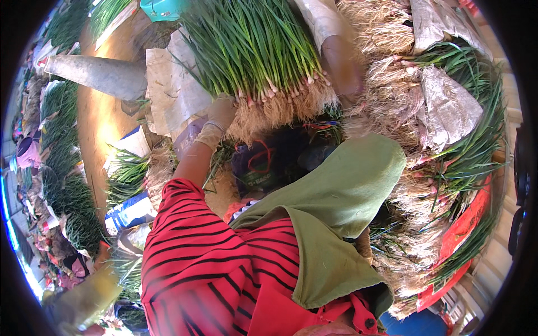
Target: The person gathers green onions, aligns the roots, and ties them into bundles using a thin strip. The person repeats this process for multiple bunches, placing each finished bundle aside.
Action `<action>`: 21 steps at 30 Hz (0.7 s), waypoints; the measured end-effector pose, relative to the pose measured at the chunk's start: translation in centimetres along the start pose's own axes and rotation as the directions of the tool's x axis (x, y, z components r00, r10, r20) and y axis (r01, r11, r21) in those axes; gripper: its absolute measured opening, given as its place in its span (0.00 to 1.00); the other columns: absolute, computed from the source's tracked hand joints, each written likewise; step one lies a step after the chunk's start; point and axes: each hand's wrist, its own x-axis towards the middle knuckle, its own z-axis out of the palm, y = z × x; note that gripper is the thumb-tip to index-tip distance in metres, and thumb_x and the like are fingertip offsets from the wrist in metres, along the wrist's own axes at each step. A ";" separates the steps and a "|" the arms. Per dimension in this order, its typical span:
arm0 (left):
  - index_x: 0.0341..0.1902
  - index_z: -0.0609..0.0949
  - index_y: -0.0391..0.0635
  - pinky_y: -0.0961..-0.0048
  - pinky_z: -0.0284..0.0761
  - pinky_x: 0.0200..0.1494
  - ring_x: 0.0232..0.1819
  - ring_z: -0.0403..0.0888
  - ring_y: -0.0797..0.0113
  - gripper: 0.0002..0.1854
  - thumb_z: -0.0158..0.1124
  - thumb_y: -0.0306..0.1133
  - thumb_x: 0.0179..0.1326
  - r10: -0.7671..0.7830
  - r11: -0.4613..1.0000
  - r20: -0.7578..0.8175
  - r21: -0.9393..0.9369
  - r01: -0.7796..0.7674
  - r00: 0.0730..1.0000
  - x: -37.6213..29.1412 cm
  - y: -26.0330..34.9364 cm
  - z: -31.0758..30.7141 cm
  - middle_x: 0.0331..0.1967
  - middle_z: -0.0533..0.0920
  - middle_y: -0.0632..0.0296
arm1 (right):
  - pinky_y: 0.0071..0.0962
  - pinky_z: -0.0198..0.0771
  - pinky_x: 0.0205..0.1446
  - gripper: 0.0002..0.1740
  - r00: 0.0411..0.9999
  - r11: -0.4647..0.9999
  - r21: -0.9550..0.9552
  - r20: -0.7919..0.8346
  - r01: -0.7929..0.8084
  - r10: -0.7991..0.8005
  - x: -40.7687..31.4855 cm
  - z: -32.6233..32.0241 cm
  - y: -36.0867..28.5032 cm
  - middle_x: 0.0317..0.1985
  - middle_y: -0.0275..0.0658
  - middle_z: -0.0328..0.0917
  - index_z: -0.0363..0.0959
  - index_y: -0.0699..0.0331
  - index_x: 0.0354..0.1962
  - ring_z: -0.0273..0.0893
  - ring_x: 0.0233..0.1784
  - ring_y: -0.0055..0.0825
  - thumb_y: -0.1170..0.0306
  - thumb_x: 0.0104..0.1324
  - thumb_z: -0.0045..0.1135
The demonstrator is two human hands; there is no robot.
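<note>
A broad sheaf of green garlic or onion plants lies before me, long leaves pointing away, small whitish-pink bulbs and tan roots towards me. My left hand, in a pale glove, touches the sheaf's lower left end at the stem bases. Its fingers are partly hidden against the stems, so their grip is not plain. My right hand is out of view. Pale paper-like sheets lie just left of the sheaf. Below the roots sits a dark bag with a red cord. Green cloth covers my knee and lap.
Heaps of rooted plants line the right side, partly under grey sheeting. On the left, a blue-and-white package stands beside a small bundle. A turquoise container and a blurred pale tubular shape flank the sheaf.
</note>
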 end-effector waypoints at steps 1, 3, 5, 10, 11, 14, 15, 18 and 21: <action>0.39 0.78 0.46 0.60 0.73 0.41 0.40 0.76 0.54 0.12 0.51 0.35 0.54 0.008 1.000 0.011 0.003 -0.008 1.000 0.2 0.3 -0.4 0.39 0.75 0.54 | 0.27 0.63 0.54 0.24 1.000 1.000 0.000 0.001 0.006 -0.006 0.0 -0.1 0.1 0.49 0.45 0.73 0.67 0.64 0.53 0.70 0.51 0.35 0.63 0.60 0.53; 0.39 0.78 0.46 0.60 0.73 0.40 0.39 0.77 0.54 0.12 0.51 0.35 0.55 0.043 0.999 0.037 0.005 -0.044 0.998 0.2 0.8 -1.1 0.39 0.75 0.53 | 0.27 0.63 0.54 0.24 1.000 1.000 0.002 -0.006 -0.003 0.003 0.2 -0.1 0.9 0.49 0.45 0.73 0.67 0.64 0.53 0.70 0.51 0.35 0.63 0.60 0.52; 0.40 0.78 0.45 0.60 0.73 0.39 0.38 0.77 0.53 0.12 0.51 0.35 0.55 0.094 0.993 0.076 0.071 -0.099 0.993 0.2 0.9 -1.8 0.39 0.76 0.52 | 0.27 0.63 0.55 0.24 1.000 1.000 0.000 -0.004 -0.008 0.008 0.8 -0.1 2.3 0.49 0.45 0.73 0.67 0.64 0.53 0.70 0.51 0.35 0.63 0.60 0.52; 0.41 0.76 0.44 0.61 0.72 0.40 0.39 0.76 0.52 0.11 0.53 0.30 0.54 0.272 0.935 0.172 -0.281 -0.218 0.947 1.3 0.2 -3.7 0.39 0.76 0.53 | 0.27 0.63 0.55 0.24 0.999 0.999 -0.032 -0.001 0.035 -0.035 3.4 -0.6 5.2 0.49 0.45 0.73 0.67 0.64 0.53 0.70 0.51 0.36 0.63 0.60 0.52; 0.41 0.76 0.43 0.61 0.71 0.41 0.40 0.75 0.52 0.11 0.53 0.30 0.55 0.269 0.916 0.261 -0.368 -0.163 0.927 1.7 0.1 -4.0 0.37 0.76 0.53 | 0.27 0.63 0.55 0.24 0.997 0.996 -0.052 -0.008 0.075 -0.076 3.8 -1.1 4.4 0.49 0.45 0.73 0.67 0.64 0.53 0.70 0.51 0.36 0.63 0.60 0.52; 0.41 0.75 0.42 0.64 0.71 0.43 0.43 0.75 0.53 0.11 0.54 0.27 0.53 0.484 0.868 0.266 -0.026 -0.496 0.834 2.5 0.7 -3.9 0.36 0.76 0.54 | 0.28 0.64 0.56 0.23 0.933 0.849 -0.414 0.001 0.328 -0.360 4.3 -3.0 -2.2 0.50 0.46 0.72 0.66 0.64 0.53 0.70 0.52 0.37 0.63 0.62 0.50; 0.41 0.74 0.42 0.65 0.71 0.43 0.44 0.75 0.54 0.11 0.54 0.26 0.52 0.581 0.748 0.266 0.199 -0.634 0.769 2.7 1.0 -3.7 0.36 0.76 0.54 | 0.29 0.64 0.56 0.23 0.912 0.715 -0.625 -0.009 0.314 -0.409 4.3 -3.5 -5.7 0.51 0.47 0.72 0.65 0.64 0.54 0.71 0.52 0.38 0.62 0.64 0.47; 0.42 0.74 0.42 0.67 0.71 0.44 0.45 0.75 0.55 0.13 0.56 0.26 0.50 0.597 0.635 0.340 0.355 -0.686 0.727 3.9 2.2 -3.0 0.37 0.77 0.56 | 0.28 0.65 0.56 0.20 0.752 0.670 -0.504 -0.059 0.545 -0.657 3.4 -3.7 -18.1 0.52 0.45 0.71 0.65 0.63 0.54 0.71 0.53 0.33 0.70 0.65 0.46; 0.44 0.75 0.43 0.68 0.70 0.45 0.46 0.76 0.58 0.16 0.60 0.27 0.48 0.384 0.817 0.569 0.158 -0.555 0.728 5.7 2.2 -3.3 0.38 0.77 0.58 | 0.25 0.67 0.53 0.20 0.626 0.629 -0.098 -0.059 0.771 -0.778 2.2 -0.4 -27.7 0.50 0.40 0.73 0.65 0.65 0.54 0.71 0.51 0.26 0.73 0.64 0.49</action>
